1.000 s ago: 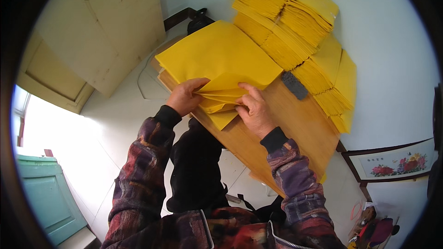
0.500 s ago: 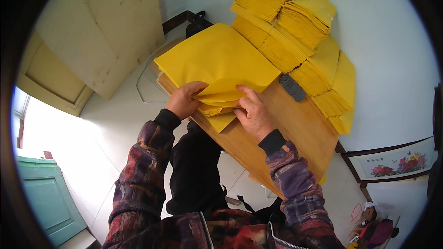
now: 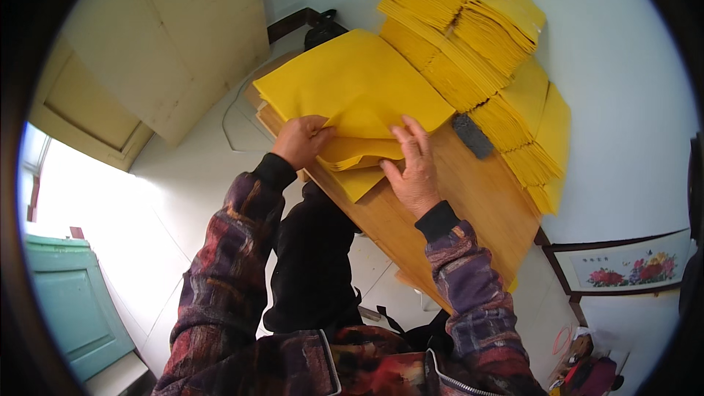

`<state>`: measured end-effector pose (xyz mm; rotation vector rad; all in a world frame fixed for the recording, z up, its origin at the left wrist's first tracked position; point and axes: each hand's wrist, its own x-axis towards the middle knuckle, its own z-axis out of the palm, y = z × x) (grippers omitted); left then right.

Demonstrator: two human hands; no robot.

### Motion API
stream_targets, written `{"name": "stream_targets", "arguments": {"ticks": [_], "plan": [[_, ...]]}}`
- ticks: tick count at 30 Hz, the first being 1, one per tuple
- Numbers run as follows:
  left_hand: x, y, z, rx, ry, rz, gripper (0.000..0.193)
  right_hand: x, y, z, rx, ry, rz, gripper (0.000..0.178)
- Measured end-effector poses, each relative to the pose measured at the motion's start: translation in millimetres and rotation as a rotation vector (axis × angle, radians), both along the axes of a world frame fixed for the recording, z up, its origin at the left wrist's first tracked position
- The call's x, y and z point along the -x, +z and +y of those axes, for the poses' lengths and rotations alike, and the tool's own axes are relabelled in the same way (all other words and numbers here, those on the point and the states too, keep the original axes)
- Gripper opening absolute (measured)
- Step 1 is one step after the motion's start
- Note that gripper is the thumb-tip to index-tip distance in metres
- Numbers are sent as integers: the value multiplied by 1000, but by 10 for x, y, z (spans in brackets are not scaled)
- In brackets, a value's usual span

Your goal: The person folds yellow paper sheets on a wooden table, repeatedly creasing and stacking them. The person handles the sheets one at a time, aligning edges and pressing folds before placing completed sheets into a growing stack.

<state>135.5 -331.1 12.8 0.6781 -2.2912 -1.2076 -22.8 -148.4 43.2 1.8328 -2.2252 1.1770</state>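
Note:
A stack of large yellow paper sheets (image 3: 359,77) lies on the left part of a wooden table (image 3: 469,209). At its near edge some sheets are folded back in loose layers (image 3: 359,154), and a yellow corner pokes out below them over the table edge. My left hand (image 3: 299,142) is closed on the left side of these folds, thumb and fingers pinching the paper. At the right end of the folds is my right hand (image 3: 415,172), its thumb and fingers apart. The fingertips are close to the paper; whether they touch it is hard to see.
Tall piles of folded yellow paper (image 3: 477,51) stand along the table's far right side by the wall. A dark grey block (image 3: 473,136) sits beside them. Leaning wooden panels (image 3: 176,37) are at the left, a teal cabinet door (image 3: 73,301) at lower left, a framed flower picture (image 3: 631,268) at right.
My right hand has loosened from the folded paper, its fingers spreading and shifting slightly right. My left hand has moved a little up and right, still on the folds. The view has shifted slightly.

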Motion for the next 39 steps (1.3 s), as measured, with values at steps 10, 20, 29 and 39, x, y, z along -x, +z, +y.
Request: {"name": "stream_targets", "arguments": {"ticks": [10, 20, 29, 39], "plan": [[90, 5, -96, -227, 99, 51, 26, -35, 1, -8, 59, -51, 166, 60], [53, 12, -107, -286, 62, 74, 26, 88, -67, -9, -126, 125, -1, 9], [5, 13, -139, -249, -28, 30, 22, 231, -68, -93, -344, 185, -362, 9], [79, 23, -41, -216, 64, 71, 19, 176, -21, -62, -330, 170, -240, 9]]}}
